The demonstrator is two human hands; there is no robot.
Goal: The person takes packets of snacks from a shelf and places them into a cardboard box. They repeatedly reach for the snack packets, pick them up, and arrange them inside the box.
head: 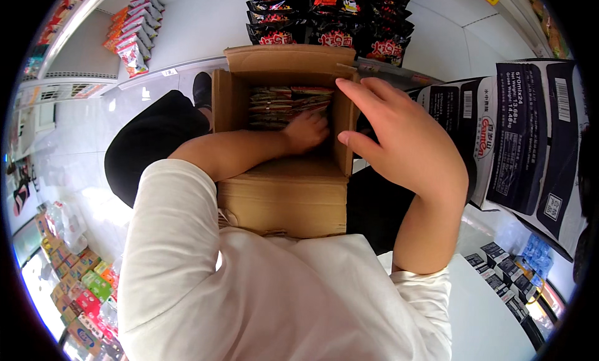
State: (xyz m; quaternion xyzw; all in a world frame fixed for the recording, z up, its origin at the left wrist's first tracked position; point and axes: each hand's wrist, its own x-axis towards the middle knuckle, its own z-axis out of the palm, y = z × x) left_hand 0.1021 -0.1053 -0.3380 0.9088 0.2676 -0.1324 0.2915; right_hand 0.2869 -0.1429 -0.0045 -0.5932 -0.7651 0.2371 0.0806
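Note:
An open cardboard box (282, 197) stands in front of me between my legs, its near flap folded towards me. Inside, flat snack-like packets (271, 106) are packed in rows along the far and left part. My left hand (306, 130) reaches down into the box beside the packets, its fingers curled; whether it holds one is hidden. My right hand (388, 127) rests at the box's right wall, fingertips at the rim, thumb and fingers apart, holding nothing.
Black noodle bags (332, 33) stand in rows on the white shelf (201, 26) beyond the box, with silver and orange bags (138, 31) further left. Large bottled-water cartons (519, 136) are stacked at the right. Colourful cartons (86, 291) lie at lower left.

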